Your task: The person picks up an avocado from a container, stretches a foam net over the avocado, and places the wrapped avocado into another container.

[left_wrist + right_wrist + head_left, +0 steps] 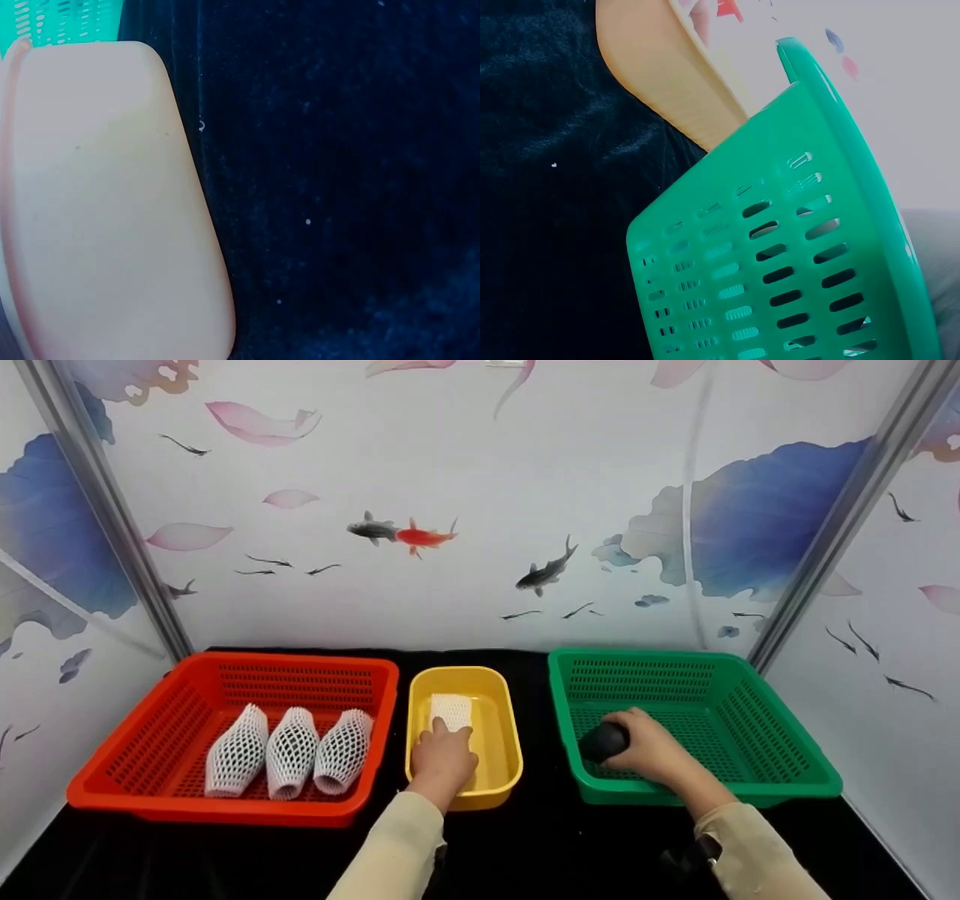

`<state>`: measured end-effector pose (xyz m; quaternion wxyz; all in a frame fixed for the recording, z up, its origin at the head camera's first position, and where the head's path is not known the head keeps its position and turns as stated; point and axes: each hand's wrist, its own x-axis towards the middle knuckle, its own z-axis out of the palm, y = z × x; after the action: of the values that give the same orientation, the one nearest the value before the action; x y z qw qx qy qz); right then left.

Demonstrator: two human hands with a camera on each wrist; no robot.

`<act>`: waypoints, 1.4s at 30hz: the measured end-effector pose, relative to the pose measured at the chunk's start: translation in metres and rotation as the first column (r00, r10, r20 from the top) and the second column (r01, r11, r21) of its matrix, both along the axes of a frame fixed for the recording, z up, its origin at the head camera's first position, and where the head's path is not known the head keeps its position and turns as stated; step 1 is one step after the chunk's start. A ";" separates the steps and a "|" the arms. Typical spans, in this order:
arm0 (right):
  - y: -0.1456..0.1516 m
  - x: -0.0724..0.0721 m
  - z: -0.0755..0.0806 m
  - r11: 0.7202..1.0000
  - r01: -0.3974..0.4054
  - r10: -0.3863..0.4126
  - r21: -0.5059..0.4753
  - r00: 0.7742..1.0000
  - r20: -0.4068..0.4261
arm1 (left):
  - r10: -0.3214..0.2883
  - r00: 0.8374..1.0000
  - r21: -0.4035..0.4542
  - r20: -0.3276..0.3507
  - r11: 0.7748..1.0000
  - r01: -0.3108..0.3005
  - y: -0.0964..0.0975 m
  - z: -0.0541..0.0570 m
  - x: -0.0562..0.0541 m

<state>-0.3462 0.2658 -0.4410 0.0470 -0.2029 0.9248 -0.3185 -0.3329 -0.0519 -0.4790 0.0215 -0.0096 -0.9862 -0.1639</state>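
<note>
In the head view my left hand (444,757) reaches into the yellow tray (495,791), its thumb and index finger apart over the near end of a flat white foam net sleeve (451,709). Whether the fingertips press the sleeve is hard to see. On the right, my right hand (649,746) grips a dark, smooth, rounded object (604,742) at the near left corner inside the green basket (780,789); the palm and fingers hide part of it. Neither hand's grasp shows in the wrist views, where the tray (112,202) and basket (780,247) walls fill much of the picture.
A red basket (232,810) stands to the left with three white net-wrapped items (292,750) side by side in it. Black cloth (532,840) covers the table. Printed wall panels with metal posts (832,510) close in the back and sides.
</note>
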 end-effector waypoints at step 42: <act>-0.006 0.003 0.002 0.998 0.040 -0.040 0.039 0.999 0.000 | 0.030 0.999 -0.077 -0.037 0.997 -0.033 0.002 0.000 -0.007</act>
<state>-0.3428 0.2601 -0.4393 0.0451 -0.1832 0.9347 -0.3013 -0.3396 -0.0503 -0.4790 0.0414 0.0021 -0.9913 -0.1252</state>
